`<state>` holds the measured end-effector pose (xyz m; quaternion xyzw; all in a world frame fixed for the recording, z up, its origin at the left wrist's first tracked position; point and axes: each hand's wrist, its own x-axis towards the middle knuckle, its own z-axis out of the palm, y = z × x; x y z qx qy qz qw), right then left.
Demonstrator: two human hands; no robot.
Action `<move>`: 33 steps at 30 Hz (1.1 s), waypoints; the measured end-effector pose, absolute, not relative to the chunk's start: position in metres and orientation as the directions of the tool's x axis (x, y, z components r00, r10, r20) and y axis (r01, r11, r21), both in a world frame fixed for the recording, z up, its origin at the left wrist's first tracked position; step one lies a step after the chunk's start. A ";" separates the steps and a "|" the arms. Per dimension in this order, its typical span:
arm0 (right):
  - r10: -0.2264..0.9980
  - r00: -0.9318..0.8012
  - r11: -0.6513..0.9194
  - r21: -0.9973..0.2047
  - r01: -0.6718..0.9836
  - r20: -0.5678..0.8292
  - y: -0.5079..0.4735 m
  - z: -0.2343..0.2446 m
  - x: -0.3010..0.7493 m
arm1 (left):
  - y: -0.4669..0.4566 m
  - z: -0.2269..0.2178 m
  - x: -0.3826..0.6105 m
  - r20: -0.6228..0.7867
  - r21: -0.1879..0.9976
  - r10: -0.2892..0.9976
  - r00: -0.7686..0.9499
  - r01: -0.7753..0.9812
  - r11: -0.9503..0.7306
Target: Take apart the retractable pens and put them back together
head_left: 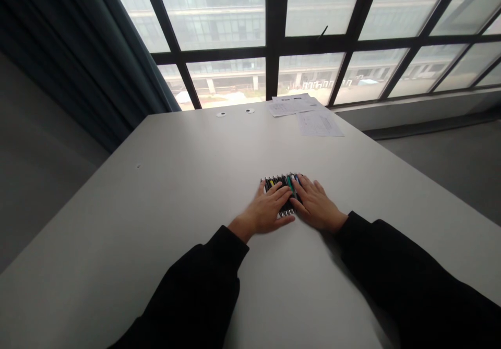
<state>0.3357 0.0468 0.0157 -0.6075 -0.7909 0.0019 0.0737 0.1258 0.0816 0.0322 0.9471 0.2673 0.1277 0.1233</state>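
Observation:
A row of several pens (pixel 282 181) lies side by side on the white table (pixel 188 182), with dark barrels and some yellow, green and blue parts. My left hand (pixel 266 211) lies flat on the left part of the row, fingers stretched out. My right hand (pixel 316 204) lies flat on the right part, fingers spread. The pens' lower halves are hidden under both hands; only silver tips show between them. Both arms wear black sleeves.
Sheets of printed paper (pixel 309 114) lie at the table's far edge by the window. Two small round caps (pixel 235 112) sit near that edge. A dark curtain (pixel 78 62) hangs at the left. The floor drops away right of the table.

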 end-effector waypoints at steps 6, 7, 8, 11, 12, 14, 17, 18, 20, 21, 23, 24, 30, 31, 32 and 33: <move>0.965 -0.238 0.248 -0.085 0.965 0.109 0.046 0.019 0.335 | 0.082 0.031 0.128 0.184 0.314 0.560 0.808 0.492 -0.812; 0.966 -0.235 0.245 -0.086 0.966 0.110 0.046 0.020 0.335 | 0.083 0.031 0.128 0.184 0.316 0.561 0.807 0.492 -0.811; 0.966 -0.232 0.242 -0.087 0.966 0.111 0.046 0.020 0.335 | 0.083 0.031 0.128 0.184 0.318 0.561 0.807 0.491 -0.811; 0.967 -0.229 0.239 -0.091 0.967 0.113 0.045 0.021 0.335 | 0.083 0.031 0.128 0.187 0.321 0.560 0.807 0.489 -0.811; 0.967 -0.228 0.239 -0.093 0.966 0.114 0.045 0.021 0.335 | 0.083 0.031 0.128 0.189 0.320 0.559 0.807 0.487 -0.812; 0.967 -0.226 0.238 -0.099 0.966 0.116 0.045 0.021 0.336 | 0.083 0.032 0.128 0.197 0.318 0.554 0.809 0.482 -0.816; 0.968 -0.221 0.235 -0.112 0.966 0.120 0.046 0.021 0.337 | 0.083 0.035 0.128 0.206 0.310 0.530 0.822 0.459 -0.833; 0.968 -0.220 0.234 -0.118 0.965 0.121 0.046 0.021 0.338 | 0.083 0.036 0.128 0.206 0.307 0.519 0.829 0.449 -0.839; 0.968 -0.217 0.233 -0.128 0.964 0.123 0.046 0.020 0.339 | 0.085 0.036 0.127 0.196 0.302 0.499 0.844 0.432 -0.850; 0.968 -0.216 0.232 -0.132 0.964 0.124 0.047 0.019 0.339 | 0.086 0.036 0.127 0.187 0.300 0.489 0.852 0.425 -0.854; 0.969 -0.214 0.230 -0.140 0.963 0.123 0.047 0.018 0.340 | 0.089 0.035 0.127 0.166 0.299 0.475 0.864 0.415 -0.859; 0.969 -0.214 0.230 -0.142 0.963 0.123 0.048 0.017 0.340 | 0.089 0.034 0.127 0.156 0.299 0.471 0.868 0.413 -0.860; 0.967 -0.222 0.240 -0.149 0.959 0.124 0.048 0.018 0.340 | 0.089 0.032 0.125 0.132 0.288 0.498 0.857 0.448 -0.847; 0.967 -0.224 0.241 -0.149 0.959 0.125 0.048 0.018 0.340 | 0.088 0.032 0.125 0.132 0.285 0.505 0.853 0.455 -0.844; 0.967 -0.224 0.241 -0.150 0.959 0.124 0.047 0.018 0.340 | 0.087 0.033 0.125 0.133 0.282 0.511 0.849 0.462 -0.841; 0.967 -0.224 0.241 -0.151 0.959 0.124 0.047 0.019 0.340 | 0.086 0.033 0.125 0.135 0.279 0.517 0.845 0.468 -0.838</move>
